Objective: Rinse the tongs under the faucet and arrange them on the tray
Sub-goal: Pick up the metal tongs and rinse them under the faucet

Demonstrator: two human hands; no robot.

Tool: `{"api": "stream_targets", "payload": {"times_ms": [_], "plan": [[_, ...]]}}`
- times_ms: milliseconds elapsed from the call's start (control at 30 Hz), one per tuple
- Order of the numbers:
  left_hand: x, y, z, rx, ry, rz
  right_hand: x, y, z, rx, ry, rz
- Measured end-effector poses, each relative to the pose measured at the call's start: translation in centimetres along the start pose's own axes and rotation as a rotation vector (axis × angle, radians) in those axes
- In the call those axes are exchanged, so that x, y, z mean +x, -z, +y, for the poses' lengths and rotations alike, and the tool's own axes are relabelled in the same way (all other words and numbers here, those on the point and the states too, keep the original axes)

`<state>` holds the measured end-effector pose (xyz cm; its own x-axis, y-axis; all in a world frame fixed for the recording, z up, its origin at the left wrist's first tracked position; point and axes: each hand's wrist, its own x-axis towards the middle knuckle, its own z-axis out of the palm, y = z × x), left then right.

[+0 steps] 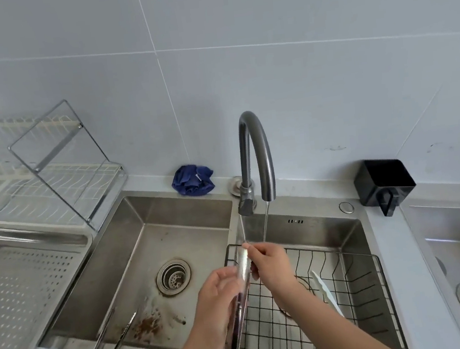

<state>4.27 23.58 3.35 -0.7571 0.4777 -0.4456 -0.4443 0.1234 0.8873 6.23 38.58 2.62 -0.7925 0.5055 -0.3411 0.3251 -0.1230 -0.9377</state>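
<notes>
Tongs [244, 270]: held over the wire rack [359, 288], long axis running from 6 o'clock to 12.
Left hand [220, 299]: fingers curled round the middle, blurred.
Right hand [270, 261]: thumb and forefinger pinch the upper tip.
Water [265, 222]: falls just beside the tip, at 3 o'clock.
Tray [20, 284]: well apart at 9 o'clock, beyond the basin holding the second tongs [118, 339].
</notes>
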Motion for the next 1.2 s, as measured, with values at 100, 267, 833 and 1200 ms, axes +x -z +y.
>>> {"api": "stream_targets", "payload": {"times_ms": [100,267,833,1200], "plan": [[0.2,0.3,-1.1,0.115,0.025,-0.057,0.8,0.3,0.1,0.041,0.019,0.061],[0.3,0.0,-2.0,0.23,-0.019,-0.032,0.6,0.1,1.7,0.047,-0.006,0.053],[0.7,-1.1,-2.1,0.177,-0.02,-0.038,2.0,1.0,1.4,0.12,-0.048,0.054],[1.3,-2.1,-1.5,0.058,0.016,-0.039,2.1,2.0,1.9,0.135,0.068,0.112]]}}
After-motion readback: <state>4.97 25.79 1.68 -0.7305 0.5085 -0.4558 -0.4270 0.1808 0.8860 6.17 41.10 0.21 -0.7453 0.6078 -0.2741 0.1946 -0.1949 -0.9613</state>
